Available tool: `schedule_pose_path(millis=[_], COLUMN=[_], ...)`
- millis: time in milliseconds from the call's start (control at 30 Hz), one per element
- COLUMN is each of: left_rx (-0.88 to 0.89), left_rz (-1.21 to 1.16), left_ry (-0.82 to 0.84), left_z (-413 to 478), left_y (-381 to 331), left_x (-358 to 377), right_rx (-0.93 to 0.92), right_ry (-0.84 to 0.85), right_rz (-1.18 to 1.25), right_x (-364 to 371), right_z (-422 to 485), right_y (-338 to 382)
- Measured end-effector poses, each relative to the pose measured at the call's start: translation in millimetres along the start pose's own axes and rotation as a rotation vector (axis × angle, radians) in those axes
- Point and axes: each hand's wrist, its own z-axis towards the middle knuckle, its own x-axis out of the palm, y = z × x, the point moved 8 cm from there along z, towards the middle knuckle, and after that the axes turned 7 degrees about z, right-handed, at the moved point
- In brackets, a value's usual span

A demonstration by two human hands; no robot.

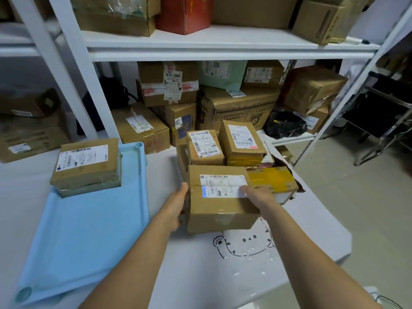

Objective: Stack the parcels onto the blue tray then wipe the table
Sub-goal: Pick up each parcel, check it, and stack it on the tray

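The table has a white cloth on it, bare along its near edge and between the two forearms. A cat drawing is printed on the cloth just in front of the box.

The left hand presses flat against the box's left side with its fingers straight. The right hand lies over the top right edge with its fingers flat on the white label, so the box is squeezed between the two hands and neither is clenched. I cannot tell whether the box rests on the cloth or is just off it. Its label has a barcode and a blue strip, and the print is too small to read.

To the left, the blue tray lies at an angle, and a strip of cloth separates it from the box. Most of its floor is open. One parcel sits at the tray's far left end, with a barcode label on top.

Behind the held box and touching it is a yellow-taped parcel. Beyond that, two small labelled parcels stand side by side at the table's far edge.

Farther back, a white shelf is packed with cartons. One brown carton has a tag reading "675". A black bag lies at the right end of the lower level.
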Motion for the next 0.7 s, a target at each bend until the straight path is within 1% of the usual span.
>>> schedule_pose_path(millis=[67, 133, 267, 333, 433, 533, 600, 700], left_rx=[0.057, 0.159, 0.444, 0.531, 0.568, 0.523, 0.516, 0.555], left_rz=[-0.002, -0.012, -0.054, -0.042, -0.012, -0.007, 0.017, 0.021], left_ry=[-0.051, -0.099, -0.072, -0.053, -0.025, -0.01, -0.043, -0.124], left_z=[-2, -10, -26, -30, -36, -35, -33, -33], left_y=[-12, -32, -75, -87, -99, -104, -109, -120], left_x=[-12, -21, -26, -29, -32, -38, -43, -54], right_rx=[0.027, 0.029, 0.05, 0.055, 0.072, 0.107, 0.094, 0.075], right_ry=[0.005, 0.028, 0.176, 0.242, 0.295, 0.363, 0.421, 0.513], right_rz=[0.044, 0.084, 0.184, 0.221, 0.299, 0.438, 0.529, 0.656], right_x=[-4, -7, 4, 10, 17, 24, 31, 41], right_z=[3, 4, 0, -6, -13, -23, -24, -25], right_y=[2, 5, 10, 10, 8, 9, 14, 23])
